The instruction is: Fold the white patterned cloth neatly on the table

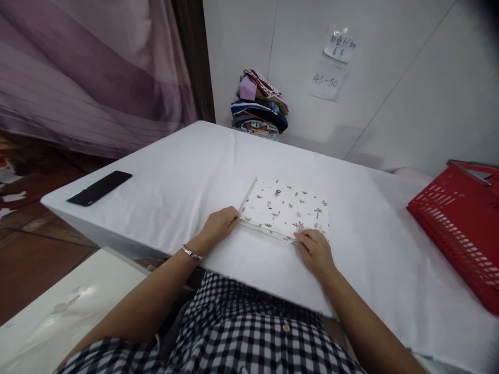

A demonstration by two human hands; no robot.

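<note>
A white cloth [286, 206] printed with small palms, birds and leaves lies folded into a flat rectangle on the white-covered table [187, 171]. My left hand [223, 222] pinches its near left corner, fingers closed over the edge. At the near right part of the same edge, my right hand [315, 250] has thumb and fingers closed on the cloth. Several layers show along the near edge between the hands. A bracelet sits on my left wrist.
On the left end of the table lies a black phone-like slab [100, 188]. A red plastic basket [456, 223] with a handle stands at the right. Beyond the far edge rises a stack of folded fabrics [260, 106]. Handwritten papers [328, 80] hang on the wall.
</note>
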